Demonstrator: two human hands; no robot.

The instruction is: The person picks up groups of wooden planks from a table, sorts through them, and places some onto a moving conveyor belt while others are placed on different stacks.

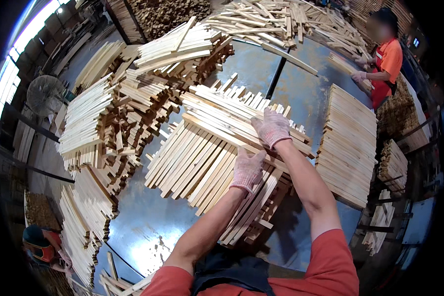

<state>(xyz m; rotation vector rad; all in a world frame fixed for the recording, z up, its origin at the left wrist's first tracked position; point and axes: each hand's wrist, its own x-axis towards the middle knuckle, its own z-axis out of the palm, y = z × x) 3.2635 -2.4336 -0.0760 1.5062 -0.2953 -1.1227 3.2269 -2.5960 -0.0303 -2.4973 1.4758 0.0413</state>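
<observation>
Both my hands wear pale pinkish knit work gloves. In front of me is a crosswise layer of pale wooden slats (221,114), lying over a lower layer of slats (195,155) that runs the other way. My left hand (248,171) presses against the near edge of the upper slats, thumb and fingers apart. Farther off and to the right, my right hand (271,129) lies on top of the same layer with its fingers spread. The undersides of both hands are hidden. Below my left forearm, more slats (251,204) show at the near side of the stack.
The stack stands on a blue-grey metal table (148,212). A neat slat stack (348,145) is on the right; uneven piles (86,118) are on the left. Loose slats (261,22) heap at the back. One co-worker (387,61) stands far right, another (42,244) lower left. A fan (45,94) stands left.
</observation>
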